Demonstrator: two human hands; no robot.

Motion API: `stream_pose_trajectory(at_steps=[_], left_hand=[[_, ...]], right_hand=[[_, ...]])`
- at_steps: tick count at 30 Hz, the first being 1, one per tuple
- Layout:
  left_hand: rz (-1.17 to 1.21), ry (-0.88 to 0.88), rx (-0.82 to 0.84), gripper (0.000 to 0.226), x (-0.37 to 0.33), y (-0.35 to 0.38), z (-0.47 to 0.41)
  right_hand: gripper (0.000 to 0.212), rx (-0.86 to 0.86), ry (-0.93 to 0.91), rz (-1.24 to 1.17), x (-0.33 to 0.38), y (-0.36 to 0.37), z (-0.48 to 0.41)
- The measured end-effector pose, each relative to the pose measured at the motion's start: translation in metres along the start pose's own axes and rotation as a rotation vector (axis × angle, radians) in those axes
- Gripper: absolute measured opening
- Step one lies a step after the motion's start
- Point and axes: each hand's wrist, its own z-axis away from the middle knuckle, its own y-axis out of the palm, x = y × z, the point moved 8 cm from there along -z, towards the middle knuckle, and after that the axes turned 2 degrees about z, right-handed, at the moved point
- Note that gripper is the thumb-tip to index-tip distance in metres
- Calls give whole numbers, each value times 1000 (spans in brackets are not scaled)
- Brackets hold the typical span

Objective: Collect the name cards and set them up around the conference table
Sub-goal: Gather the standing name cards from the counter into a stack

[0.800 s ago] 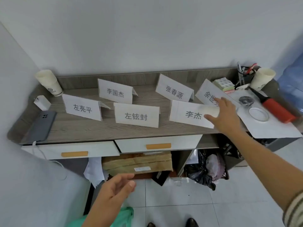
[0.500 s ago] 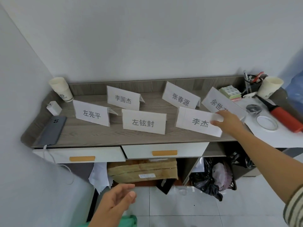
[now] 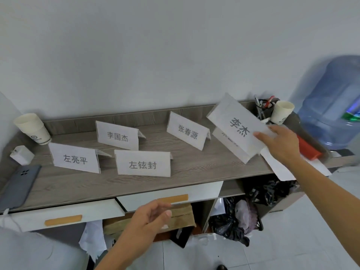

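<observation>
My right hand (image 3: 280, 142) grips the right end of the white name card 李杰 (image 3: 236, 125) and holds it tilted above the grey wooden desk (image 3: 78, 184). Another name card (image 3: 228, 145) is mostly hidden behind it. Still standing on the desk are the cards 张春源 (image 3: 187, 132), 李国杰 (image 3: 117, 135), 左亮平 (image 3: 75, 158) and 左铉封 (image 3: 142, 164). My left hand (image 3: 150, 217) hovers open below the desk's front edge, holding nothing.
A paper cup (image 3: 33, 128), a white charger (image 3: 21, 154) and a phone (image 3: 18, 187) lie at the desk's left end. A second cup (image 3: 282, 112), a pen holder (image 3: 263, 108), white paper (image 3: 280, 168) and a red tool (image 3: 309, 151) crowd the right. A water bottle (image 3: 335, 102) stands far right. Two drawers (image 3: 64, 213) sit under the top.
My right hand closed on the 李杰 card and lifted it off the desk, tilting it up and to the right. My left hand rose toward the desk's front edge.
</observation>
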Motion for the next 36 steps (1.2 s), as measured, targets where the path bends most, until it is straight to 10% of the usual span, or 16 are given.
stream_pose_trajectory(at_steps=[9,18,24,28,36], left_hand=[[-141,63,71,15,-67,74,-65],[-185,46,25,14,-93,106,-112],[-726,195,-328,47,-105,20,-159],[-1247,-35,-284,82,-75,-51,-187],[-1178,-120,-173,59,-77,-65,-196]], right_hand=[[45,93,-35,369,-33,42,-61],[52,290,67,75,-81,86,-53],[36,313,90,-154,-92,85,-57],[36,345,59,-116,-99,82,-55],[34,400,38,-42,-92,72,-39]])
